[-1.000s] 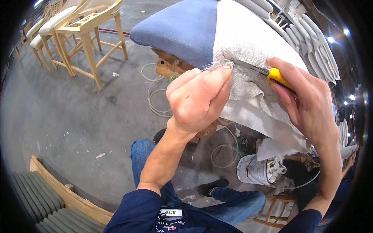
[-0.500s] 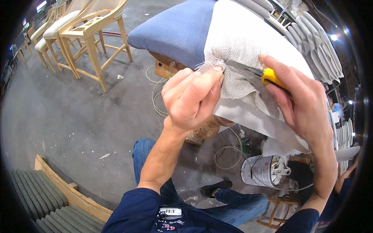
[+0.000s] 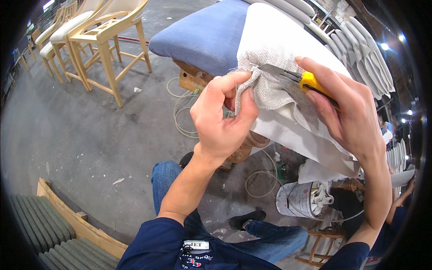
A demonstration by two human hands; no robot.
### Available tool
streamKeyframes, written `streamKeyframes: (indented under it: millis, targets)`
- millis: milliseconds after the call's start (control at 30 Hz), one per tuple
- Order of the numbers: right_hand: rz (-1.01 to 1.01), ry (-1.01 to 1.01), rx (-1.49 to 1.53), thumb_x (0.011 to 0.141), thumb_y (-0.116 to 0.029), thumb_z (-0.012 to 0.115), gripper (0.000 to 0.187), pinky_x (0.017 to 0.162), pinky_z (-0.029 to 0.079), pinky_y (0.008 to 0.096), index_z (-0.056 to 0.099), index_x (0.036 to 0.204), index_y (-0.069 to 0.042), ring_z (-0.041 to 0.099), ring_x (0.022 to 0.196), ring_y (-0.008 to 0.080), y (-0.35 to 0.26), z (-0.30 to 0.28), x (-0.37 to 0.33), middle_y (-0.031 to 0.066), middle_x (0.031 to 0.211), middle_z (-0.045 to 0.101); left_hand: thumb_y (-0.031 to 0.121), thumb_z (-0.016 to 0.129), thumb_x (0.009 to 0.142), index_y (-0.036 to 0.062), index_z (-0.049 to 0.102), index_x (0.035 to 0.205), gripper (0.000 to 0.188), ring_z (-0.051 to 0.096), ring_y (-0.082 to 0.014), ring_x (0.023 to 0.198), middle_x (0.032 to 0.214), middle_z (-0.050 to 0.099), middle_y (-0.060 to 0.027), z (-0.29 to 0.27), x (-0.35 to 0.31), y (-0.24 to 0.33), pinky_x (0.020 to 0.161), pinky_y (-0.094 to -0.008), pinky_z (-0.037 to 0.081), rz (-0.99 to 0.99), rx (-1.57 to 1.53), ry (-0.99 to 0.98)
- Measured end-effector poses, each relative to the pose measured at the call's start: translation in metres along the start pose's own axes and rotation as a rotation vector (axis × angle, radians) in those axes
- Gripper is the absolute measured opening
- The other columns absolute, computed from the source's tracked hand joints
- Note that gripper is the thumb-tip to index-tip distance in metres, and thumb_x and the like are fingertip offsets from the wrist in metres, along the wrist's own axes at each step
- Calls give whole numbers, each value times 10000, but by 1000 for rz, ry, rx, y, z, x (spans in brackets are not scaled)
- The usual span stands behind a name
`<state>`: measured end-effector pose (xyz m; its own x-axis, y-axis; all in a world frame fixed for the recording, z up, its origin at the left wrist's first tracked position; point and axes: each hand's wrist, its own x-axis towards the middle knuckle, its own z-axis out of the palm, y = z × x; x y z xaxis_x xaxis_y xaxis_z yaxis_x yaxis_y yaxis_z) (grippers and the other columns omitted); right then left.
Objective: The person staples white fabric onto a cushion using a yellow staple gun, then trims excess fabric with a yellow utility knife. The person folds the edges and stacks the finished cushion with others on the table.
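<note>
Frayed grey-beige woven fabric (image 3: 276, 90) lies bunched over a white padded piece (image 3: 265, 33). My left hand (image 3: 218, 121) grips the fabric's left edge, forefinger above and thumb below, with loose threads at the fingertips. A utility knife (image 3: 310, 82) with a yellow handle is in my right hand (image 3: 355, 121). Its dark blade points left, the tip at the gathered fabric close to my left fingers. Pale cloth (image 3: 310, 146) hangs below the woven fabric. To the left of the white piece is a blue plush padded surface (image 3: 198, 36).
Wooden chairs (image 3: 105, 49) stand at the far left. A white bucket (image 3: 292, 200) of scraps sits on the floor (image 3: 99, 148) below my right forearm, near a coiled hose (image 3: 261, 184). Stacked grey pads (image 3: 364, 58) fill the right; dark green pads (image 3: 40, 225) lie lower left.
My left hand has turned, its thumb dropping below the forefinger, and now holds the fabric edge differently. The knife has shifted slightly left and up in my right hand.
</note>
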<state>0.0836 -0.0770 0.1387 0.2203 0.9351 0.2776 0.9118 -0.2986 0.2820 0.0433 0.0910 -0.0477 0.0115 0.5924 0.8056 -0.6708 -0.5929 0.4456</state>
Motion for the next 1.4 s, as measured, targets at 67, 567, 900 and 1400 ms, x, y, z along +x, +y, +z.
streamKeyframes:
  millis: [67,567,900,1400]
  targets:
    - [-3,-7,-16,963,-73,676,455,857,570,399,628,1414,-37,742,960,340,0,-1,1,221,1174,732,-120,718,778,0,738,1081,326,502,-149,594,740,618,-56,2,-1,0,526,-290,404,-28,-34,8]
    - [-76,-68,-98,958,-105,701,460,757,575,389,638,1413,-81,738,846,296,7,-3,7,168,1058,755,-151,693,808,-16,740,1088,314,505,-184,623,793,643,-78,-10,6,-4,552,-317,400,159,-11,-78]
    - [-11,0,-172,928,-91,724,503,632,509,400,632,1422,-116,636,668,277,-3,6,-5,121,839,672,-133,695,833,-17,738,1084,280,514,-190,621,775,622,-82,-11,1,6,547,-322,402,146,-4,-128]
    - [33,0,-201,916,-83,734,559,637,514,388,617,1460,-136,638,683,278,-15,-20,-11,127,858,681,-40,742,831,17,735,1091,266,527,-159,630,808,656,-62,-11,2,24,573,-299,435,-81,174,-146]
